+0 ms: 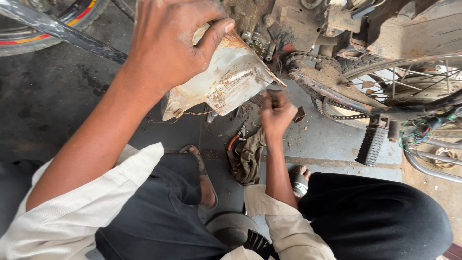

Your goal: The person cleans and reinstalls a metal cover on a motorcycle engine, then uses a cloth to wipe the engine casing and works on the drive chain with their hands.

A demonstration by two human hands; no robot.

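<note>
The left hand (pixel 166 43) gripped the top of a rusted, dirty white metal cover (pixel 224 79), thumb pressed over its upper edge, holding it tilted above the concrete floor (pixel 57 101). Just below the cover's right corner, the right hand (pixel 275 113) was closed in a fist around a small tool (too hidden to name). Beneath the cover lay a greasy rag (pixel 248 159) beside orange-handled pliers (pixel 234 141). Beyond the cover sat the motorcycle's muddy drive chain (pixel 308 65) and a black ribbed footpeg (pixel 372 143).

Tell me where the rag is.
The rag lies on the floor at the centre of the head view, just below the right hand, between the two sandalled feet.
</note>
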